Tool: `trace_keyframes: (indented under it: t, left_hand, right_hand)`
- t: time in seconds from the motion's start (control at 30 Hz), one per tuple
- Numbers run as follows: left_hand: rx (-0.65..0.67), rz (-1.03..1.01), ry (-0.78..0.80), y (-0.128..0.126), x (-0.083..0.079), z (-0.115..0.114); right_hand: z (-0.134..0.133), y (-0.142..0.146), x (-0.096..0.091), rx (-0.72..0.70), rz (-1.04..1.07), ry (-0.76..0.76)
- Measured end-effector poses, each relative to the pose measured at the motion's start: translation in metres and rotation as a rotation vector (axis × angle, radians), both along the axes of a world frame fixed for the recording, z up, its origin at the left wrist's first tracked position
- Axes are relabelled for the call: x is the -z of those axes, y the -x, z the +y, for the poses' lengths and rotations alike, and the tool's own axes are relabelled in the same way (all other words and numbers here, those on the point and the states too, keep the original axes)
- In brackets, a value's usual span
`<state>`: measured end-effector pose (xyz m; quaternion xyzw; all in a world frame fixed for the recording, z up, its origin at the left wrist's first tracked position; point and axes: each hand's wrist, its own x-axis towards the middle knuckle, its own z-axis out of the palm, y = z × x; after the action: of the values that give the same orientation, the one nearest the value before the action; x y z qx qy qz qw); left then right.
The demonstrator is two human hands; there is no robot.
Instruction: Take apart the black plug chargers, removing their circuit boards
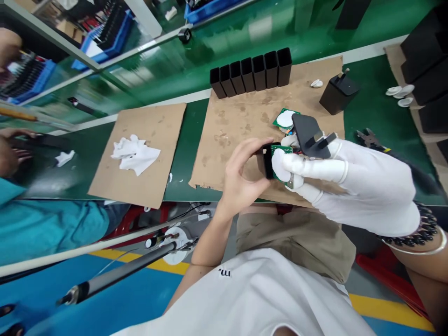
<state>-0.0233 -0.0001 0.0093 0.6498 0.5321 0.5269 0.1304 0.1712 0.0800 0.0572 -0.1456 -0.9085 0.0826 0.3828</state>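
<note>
My bare left hand (241,175) grips a small black charger housing (267,161) between thumb and fingers. My right hand (350,182), in a white glove, holds a green circuit board (282,150) at the housing's opening, with a black plug cover (310,135) and its metal prongs resting over the gloved fingers. Both hands meet above the near edge of a brown cardboard sheet (241,116). A second green board with a white round pad (285,118) lies just behind them.
A row of several black housings (251,72) stands at the sheet's far edge. An assembled black charger (338,93) sits at the right. Crumpled white cloth (135,154) lies on a second cardboard. Pliers (369,138) lie right. Another person's teal sleeve (49,224) is at left.
</note>
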Motion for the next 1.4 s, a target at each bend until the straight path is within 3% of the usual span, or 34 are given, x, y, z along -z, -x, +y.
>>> trace_keyframes:
  t: [0.2,0.47,0.67,0.93,1.4]
  left_hand:
    - [-0.035,0.053,0.017,0.016,-0.008,-0.018]
    - [-0.138,0.225,0.045,0.022,-0.035,-0.031]
    - [-0.115,0.254,0.059,0.02,-0.042,-0.032]
    - [-0.1,0.245,0.063,0.015,-0.041,-0.029]
    - [-0.115,0.286,0.067,0.011,-0.044,-0.029]
  right_hand:
    - [-0.005,0.019,0.01,-0.065,0.145,0.059]
    - [-0.003,0.037,0.025,-0.254,0.202,0.177]
    - [-0.008,0.032,0.033,-0.145,0.218,0.283]
    - [-0.008,0.028,0.026,-0.167,0.293,0.316]
    - [-0.01,0.023,0.026,-0.084,0.257,0.231]
